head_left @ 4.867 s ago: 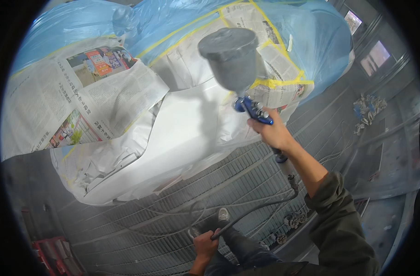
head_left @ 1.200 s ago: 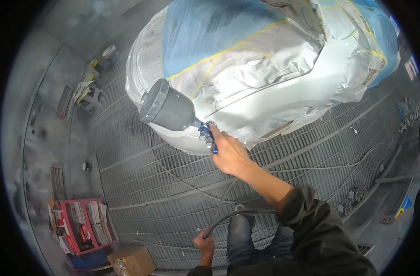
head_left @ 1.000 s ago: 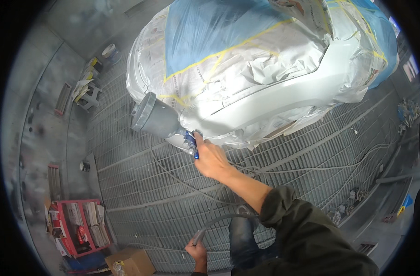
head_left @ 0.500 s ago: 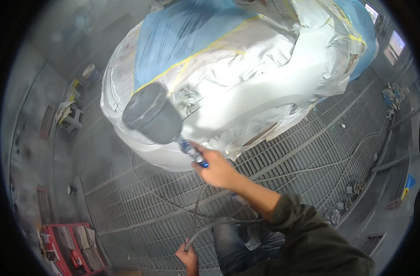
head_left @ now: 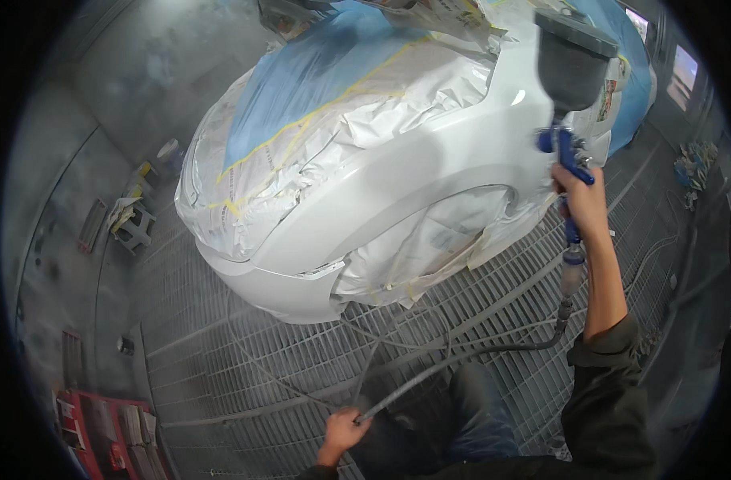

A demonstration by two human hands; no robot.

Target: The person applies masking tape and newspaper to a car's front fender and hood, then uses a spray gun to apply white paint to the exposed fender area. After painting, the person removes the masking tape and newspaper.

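Head view: the right hand [head_left: 577, 194] is clenched around the handle of a blue gun [head_left: 572, 156], at the right of the car. A grey lidded cup [head_left: 573, 72] sits on top of the gun, tilted slightly. The gap between gun and car cannot be judged. A hose [head_left: 469, 350] connects at the fitting below the handle, bends left above the grating [head_left: 213, 368] and reaches the left hand [head_left: 344, 430], whose fingers are closed on it. The white fender [head_left: 349, 210] is exposed and joins the bumper [head_left: 281, 286] at the lower left. A white sheet [head_left: 437, 232] covers the wheel arch. Blue film [head_left: 301, 88], edged with yellow tape [head_left: 321, 110], covers part of the front. A stool [head_left: 133, 230] stands near the left wall; a red rack [head_left: 81, 424], holding papers, is at the lower left.
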